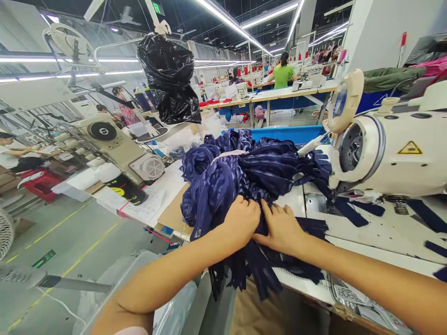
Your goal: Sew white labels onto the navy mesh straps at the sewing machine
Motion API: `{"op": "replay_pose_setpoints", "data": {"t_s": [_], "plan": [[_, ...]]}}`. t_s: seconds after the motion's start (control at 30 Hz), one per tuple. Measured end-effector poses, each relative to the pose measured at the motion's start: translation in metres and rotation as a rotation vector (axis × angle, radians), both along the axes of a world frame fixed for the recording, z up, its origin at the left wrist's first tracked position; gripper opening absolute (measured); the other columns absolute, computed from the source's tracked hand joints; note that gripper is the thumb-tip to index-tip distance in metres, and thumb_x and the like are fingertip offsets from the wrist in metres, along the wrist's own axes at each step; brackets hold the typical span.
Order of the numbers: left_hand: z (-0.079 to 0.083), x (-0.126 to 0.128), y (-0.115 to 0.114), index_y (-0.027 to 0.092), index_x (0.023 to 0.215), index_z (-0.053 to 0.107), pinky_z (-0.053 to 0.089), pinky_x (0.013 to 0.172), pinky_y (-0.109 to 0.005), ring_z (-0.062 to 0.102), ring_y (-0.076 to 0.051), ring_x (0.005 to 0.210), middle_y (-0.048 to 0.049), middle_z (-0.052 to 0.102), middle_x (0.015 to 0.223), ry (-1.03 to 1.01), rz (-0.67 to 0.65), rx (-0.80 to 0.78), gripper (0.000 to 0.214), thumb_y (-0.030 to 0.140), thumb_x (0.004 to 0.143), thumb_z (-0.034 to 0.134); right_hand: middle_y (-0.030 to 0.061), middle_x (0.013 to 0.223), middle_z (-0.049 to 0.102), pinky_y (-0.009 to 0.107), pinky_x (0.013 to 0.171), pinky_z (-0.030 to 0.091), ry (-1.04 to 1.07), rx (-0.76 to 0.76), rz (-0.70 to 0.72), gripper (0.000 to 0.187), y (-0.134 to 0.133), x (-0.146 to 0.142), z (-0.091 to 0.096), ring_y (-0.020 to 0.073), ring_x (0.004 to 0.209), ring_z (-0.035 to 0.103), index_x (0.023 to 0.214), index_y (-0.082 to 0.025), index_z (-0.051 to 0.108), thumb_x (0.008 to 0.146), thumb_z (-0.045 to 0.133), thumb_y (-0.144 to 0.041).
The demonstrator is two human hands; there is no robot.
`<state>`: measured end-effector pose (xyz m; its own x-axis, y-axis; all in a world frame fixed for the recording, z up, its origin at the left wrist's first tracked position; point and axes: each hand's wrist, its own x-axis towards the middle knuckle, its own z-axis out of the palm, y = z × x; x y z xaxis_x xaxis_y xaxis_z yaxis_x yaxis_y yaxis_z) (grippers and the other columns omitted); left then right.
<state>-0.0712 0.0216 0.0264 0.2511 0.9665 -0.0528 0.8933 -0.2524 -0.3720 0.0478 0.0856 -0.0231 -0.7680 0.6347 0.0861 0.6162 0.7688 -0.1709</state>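
Observation:
A big heap of dark navy patterned fabric (244, 177) lies on the white sewing table (366, 232), spilling over its front edge. My left hand (240, 221) is closed in a fist on the fabric at the heap's near side. Pressed against it, my right hand (281, 228) lies on the same fabric with fingers curled into it. Loose navy strips (352, 209) trail from the heap toward the white sewing machine (391, 149) on the right.
A black plastic bag (171, 77) hangs overhead. Papers and a black cup (125, 188) sit on the table's left end. A blue bin (289, 134) stands behind the heap. A person in green (282, 72) works far back; another sits at far left.

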Motion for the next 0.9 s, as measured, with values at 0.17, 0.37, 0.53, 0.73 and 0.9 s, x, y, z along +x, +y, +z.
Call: {"op": "replay_pose_setpoints", "data": {"t_s": [0.17,0.37,0.53,0.73,0.9], "plan": [[0.001,-0.039,-0.014,0.001,0.124,0.04,0.035,0.087,-0.041,0.05,-0.03,0.102,-0.0215,0.046,0.124,0.104,0.078,-0.015,0.06,0.011,0.068,0.058,0.0177,0.092,0.063,0.037,0.076,0.039,-0.176,0.11,0.044,0.055,0.014,0.016,-0.006,0.0273,0.086,0.059,0.128,-0.002,0.036,0.073,0.037,0.001],[0.012,-0.086,-0.032,0.011,0.124,0.043,0.038,0.08,-0.039,0.056,-0.026,0.092,-0.0138,0.048,0.126,0.173,0.259,0.045,0.052,-0.003,0.075,0.038,0.0145,0.083,0.064,0.032,0.058,0.037,-0.278,-0.022,-0.081,0.033,0.059,0.051,0.001,0.0277,0.075,0.062,0.096,-0.011,0.054,0.074,0.031,0.0],[0.0,-0.038,-0.02,0.011,0.125,0.043,0.041,0.074,-0.038,0.057,-0.025,0.086,-0.0147,0.058,0.11,0.043,0.263,0.134,0.048,0.012,0.078,0.049,0.0073,0.078,0.061,0.027,0.058,0.038,-0.054,-0.394,-0.085,0.022,0.062,0.055,0.018,0.0218,0.073,0.059,0.087,-0.016,0.053,0.069,0.042,-0.011],[-0.016,0.008,0.013,0.009,0.125,0.043,0.045,0.075,-0.036,0.052,-0.026,0.098,-0.0166,0.049,0.122,-0.122,0.079,0.218,0.046,0.014,0.079,0.046,-0.0002,0.072,0.059,0.023,0.057,0.042,0.231,-0.806,-0.061,0.024,0.043,0.077,0.023,0.0154,0.066,0.056,0.083,-0.018,0.053,0.063,0.042,-0.011],[-0.023,-0.02,0.013,0.006,0.12,0.046,0.045,0.074,-0.034,0.06,-0.022,0.08,-0.0142,0.062,0.095,-0.023,0.386,0.194,0.048,-0.004,0.074,0.038,0.0029,0.078,0.064,0.028,0.071,0.043,0.214,-0.643,0.011,0.024,0.033,0.088,0.007,0.0196,0.077,0.058,0.087,-0.018,0.057,0.067,0.044,-0.014]]}}
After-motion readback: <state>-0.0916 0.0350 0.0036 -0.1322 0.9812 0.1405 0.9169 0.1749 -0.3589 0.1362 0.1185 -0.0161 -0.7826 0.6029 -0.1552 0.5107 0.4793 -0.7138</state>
